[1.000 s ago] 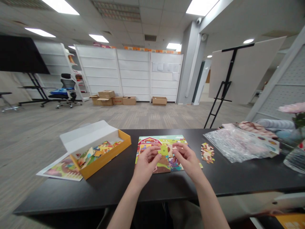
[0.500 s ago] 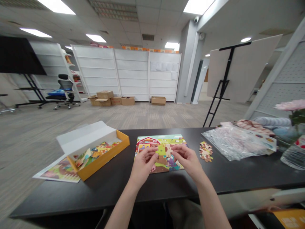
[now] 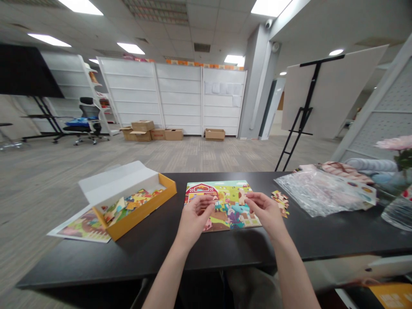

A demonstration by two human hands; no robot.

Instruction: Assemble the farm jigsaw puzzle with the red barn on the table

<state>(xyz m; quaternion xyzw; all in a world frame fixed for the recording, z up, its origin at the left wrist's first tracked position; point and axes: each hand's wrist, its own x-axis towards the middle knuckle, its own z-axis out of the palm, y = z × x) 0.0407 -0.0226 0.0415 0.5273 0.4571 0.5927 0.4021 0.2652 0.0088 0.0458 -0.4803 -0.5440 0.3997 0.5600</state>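
A farm-scene jigsaw puzzle lies flat on the black table, with a red barn at its upper left and animals over the rest. My left hand hovers over its left half, thumb and fingers curled into a pinch; what sits between the fingertips is too small to make out. Above the right half, my right hand pinches the edge of a brown-and-white puzzle piece. Just beyond that hand, several loose joined puzzle pieces lie on the table, partly hidden by it.
At the left stands an open yellow box of loose pieces, over a printed picture sheet. Clear plastic bags cover the right side of the table. A flower and a plastic-wrapped item stand far right.
My hands have moved apart, the right one shifting rightward with the brown-and-white piece. The green piece seen between them no longer stands out, and more of the puzzle's middle shows.
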